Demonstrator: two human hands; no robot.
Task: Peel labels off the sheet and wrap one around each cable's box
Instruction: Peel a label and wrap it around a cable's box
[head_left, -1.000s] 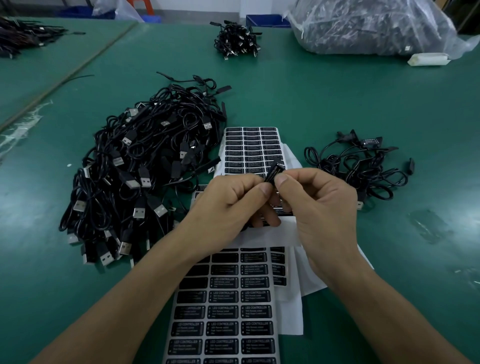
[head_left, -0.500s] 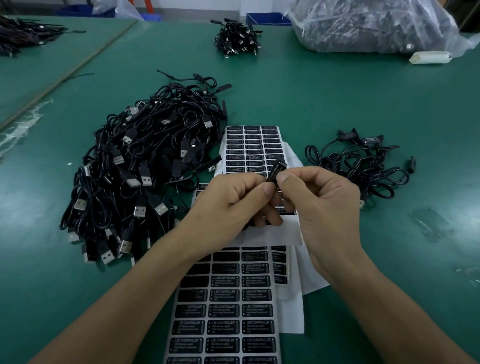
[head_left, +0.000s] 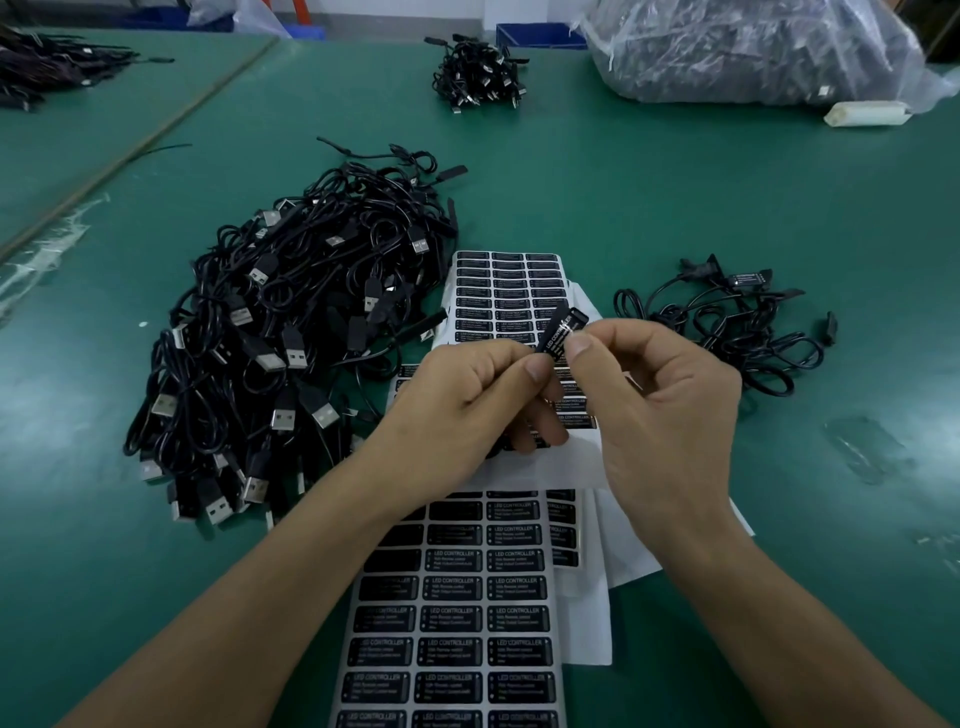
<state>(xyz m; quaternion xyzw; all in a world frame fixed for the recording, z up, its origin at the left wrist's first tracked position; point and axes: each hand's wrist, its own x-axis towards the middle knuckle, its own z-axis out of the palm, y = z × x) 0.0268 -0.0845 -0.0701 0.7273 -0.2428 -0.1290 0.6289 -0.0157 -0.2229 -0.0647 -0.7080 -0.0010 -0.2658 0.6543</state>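
Together, the left hand (head_left: 467, 395) and right hand (head_left: 660, 405) pinch the labelled box (head_left: 561, 332), its long axis tilted up-right.

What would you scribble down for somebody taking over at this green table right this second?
Left hand and right hand both pinch one small black cable box, held above the sheets; a black LED CONTROLLER label lies along it, wrap apparently unfinished.
Large heap of black USB cables lies left on the green table; a smaller black cable heap lies right, probably the labelled ones.
White sheet of black labels lies under the forearms, a second sheet beyond the hands.
Left to do: press this label round, set the cable right, then work through the large heap.
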